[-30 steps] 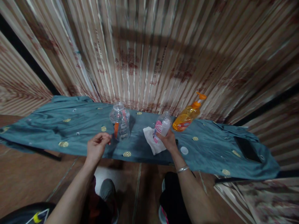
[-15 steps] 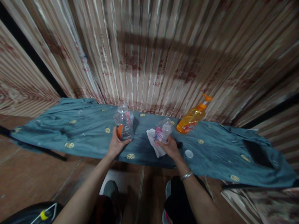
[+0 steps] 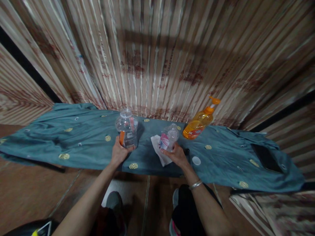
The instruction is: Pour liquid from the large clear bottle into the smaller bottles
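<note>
My left hand (image 3: 121, 151) is wrapped round the lower part of a large clear plastic bottle (image 3: 127, 126), uncapped, with an orange label patch. It stands upright on the cloth-covered table. My right hand (image 3: 176, 154) grips a smaller clear plastic bottle (image 3: 169, 136) with a pink and white label; its top looks open. Under that bottle lies a white tissue (image 3: 157, 147), partly covered by the bottle and hand. Just right of my right hand are a small black object (image 3: 187, 151), too hidden to name, and a white round cap (image 3: 196, 160).
An orange pump bottle (image 3: 198, 123) of yellow-orange liquid stands towards the back, right of the smaller bottle. A black phone (image 3: 267, 158) lies at the right. The teal cloth (image 3: 91, 147) has folds. Behind it hangs a striped curtain (image 3: 157, 65); dark poles slant at both sides.
The whole view has shifted slightly, so things appear a little further left. Both hands keep their hold on the two bottles, which show no clear movement on the table.
</note>
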Demonstrator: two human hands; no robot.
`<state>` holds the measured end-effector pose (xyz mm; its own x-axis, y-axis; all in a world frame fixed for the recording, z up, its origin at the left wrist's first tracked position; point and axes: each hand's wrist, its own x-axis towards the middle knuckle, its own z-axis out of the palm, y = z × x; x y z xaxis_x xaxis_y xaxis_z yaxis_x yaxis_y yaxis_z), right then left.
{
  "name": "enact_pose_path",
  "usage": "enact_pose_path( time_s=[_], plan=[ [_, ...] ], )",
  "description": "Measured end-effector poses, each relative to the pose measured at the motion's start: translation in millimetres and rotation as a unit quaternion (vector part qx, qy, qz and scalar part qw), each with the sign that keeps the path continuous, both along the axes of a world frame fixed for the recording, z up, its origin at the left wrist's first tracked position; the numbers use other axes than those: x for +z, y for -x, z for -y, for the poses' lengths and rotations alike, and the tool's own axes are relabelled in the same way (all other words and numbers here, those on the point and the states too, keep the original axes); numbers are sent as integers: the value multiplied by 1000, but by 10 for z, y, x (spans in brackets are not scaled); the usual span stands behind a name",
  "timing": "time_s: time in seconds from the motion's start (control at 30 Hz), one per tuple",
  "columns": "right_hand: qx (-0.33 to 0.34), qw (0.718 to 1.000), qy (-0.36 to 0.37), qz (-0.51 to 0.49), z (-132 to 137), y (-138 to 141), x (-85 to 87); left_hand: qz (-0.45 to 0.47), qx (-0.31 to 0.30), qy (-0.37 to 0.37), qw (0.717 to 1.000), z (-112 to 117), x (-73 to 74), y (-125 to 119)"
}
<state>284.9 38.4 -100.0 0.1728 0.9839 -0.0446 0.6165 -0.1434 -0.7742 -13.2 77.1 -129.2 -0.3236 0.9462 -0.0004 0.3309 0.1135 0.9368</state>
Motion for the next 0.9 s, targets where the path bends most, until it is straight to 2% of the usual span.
enact_pose_path(
  time_s=[0.27, 0.47, 0.67, 0.9],
  plan=[
    [9, 1000, -6, 25, -14, -11, -36, 125, -40, -50, 990, 171, 295, -199],
    [3, 999, 1, 45, -17, 2, -34, 225, -56, -22, 972, 363, 455, -350],
    [10, 999, 3, 44, -10, 17, -31, 300, -86, 17, 950, 519, 605, -389],
    [-2, 997, 18, 70, -24, 54, -12, 364, -99, 7, 926, 607, 786, -395]
  ],
)
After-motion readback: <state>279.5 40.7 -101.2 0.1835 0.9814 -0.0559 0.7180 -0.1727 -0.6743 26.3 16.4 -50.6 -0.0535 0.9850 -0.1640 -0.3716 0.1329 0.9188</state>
